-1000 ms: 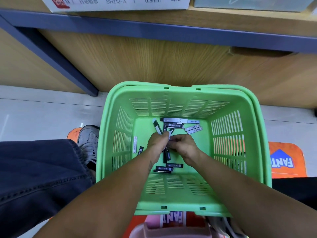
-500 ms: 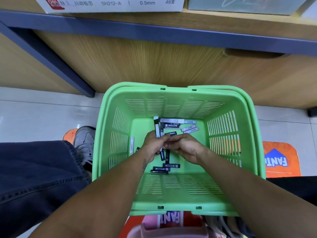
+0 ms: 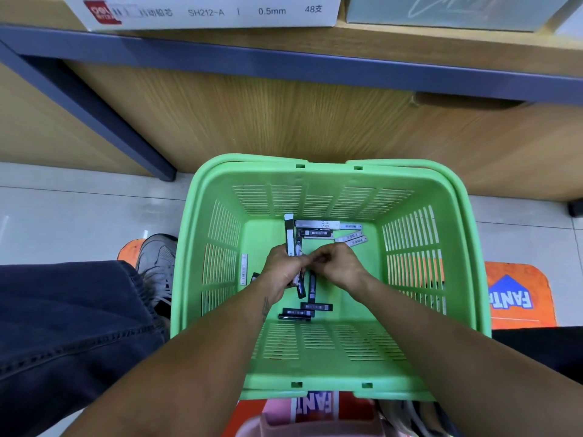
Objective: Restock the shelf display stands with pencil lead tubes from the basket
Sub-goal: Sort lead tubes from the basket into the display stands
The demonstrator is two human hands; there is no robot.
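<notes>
A green plastic basket (image 3: 467, 247) stands on the floor below the shelf. Several black and silver pencil lead tubes (image 3: 317, 228) lie scattered on its bottom. Both my hands are inside the basket, touching each other at its middle. My left hand (image 3: 279, 268) grips a small bundle of lead tubes (image 3: 289, 236) that sticks up out of the fist and out below it. My right hand (image 3: 339, 263) has its fingers curled against the left hand at the bundle; what it pinches is hidden.
A white box (image 3: 208, 11) marked 0.5mm sits on the wooden shelf with a blue edge (image 3: 284, 63) above the basket. My denim-clad leg (image 3: 69, 316) and grey shoe (image 3: 157, 260) are at the left. An orange mat (image 3: 517, 298) lies under the basket.
The bundle in my left hand has grown and now stands more upright. Both hands rose slightly and stayed pressed together.
</notes>
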